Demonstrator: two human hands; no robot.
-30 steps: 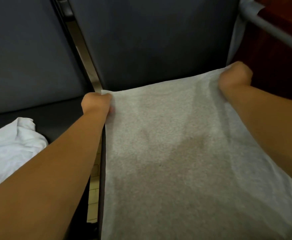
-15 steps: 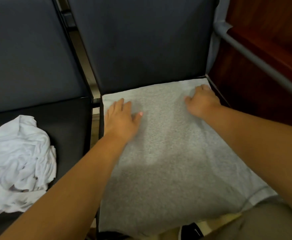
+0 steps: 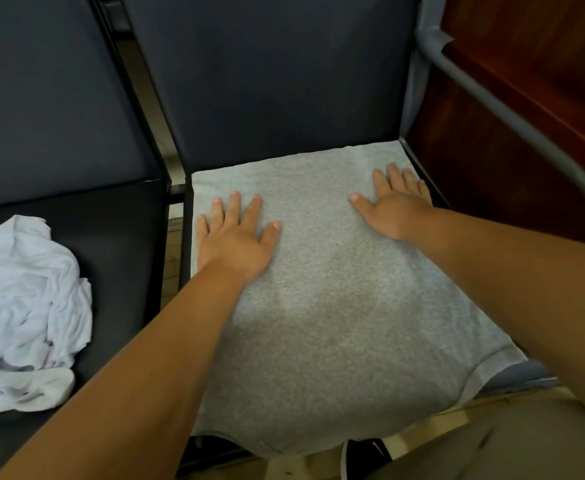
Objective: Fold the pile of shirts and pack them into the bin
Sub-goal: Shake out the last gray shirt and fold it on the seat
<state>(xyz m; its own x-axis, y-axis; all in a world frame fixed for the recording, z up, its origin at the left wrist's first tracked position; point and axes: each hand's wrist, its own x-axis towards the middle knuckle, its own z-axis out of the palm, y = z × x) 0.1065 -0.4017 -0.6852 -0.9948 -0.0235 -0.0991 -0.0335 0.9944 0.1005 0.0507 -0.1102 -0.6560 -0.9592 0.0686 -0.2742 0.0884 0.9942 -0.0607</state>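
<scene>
The left hand (image 3: 235, 237) and the right hand (image 3: 395, 209) both lie flat with fingers straight and spread. They press on the grey shirt (image 3: 336, 306) and grip nothing. The shirt is spread over the seat of the right chair (image 3: 277, 81), its near edge hanging off the front. It looks smoothed out but not yet folded. A crumpled white pile (image 3: 24, 299) waits on the left chair (image 3: 121, 216). No bin shows, so packing seems all ahead.

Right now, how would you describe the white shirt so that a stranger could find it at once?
Two dark chairs stand side by side. On the seat of the left chair lies the white shirt. It is crumpled in a heap, while the grey shirt on the right chair is spread flat.
</scene>
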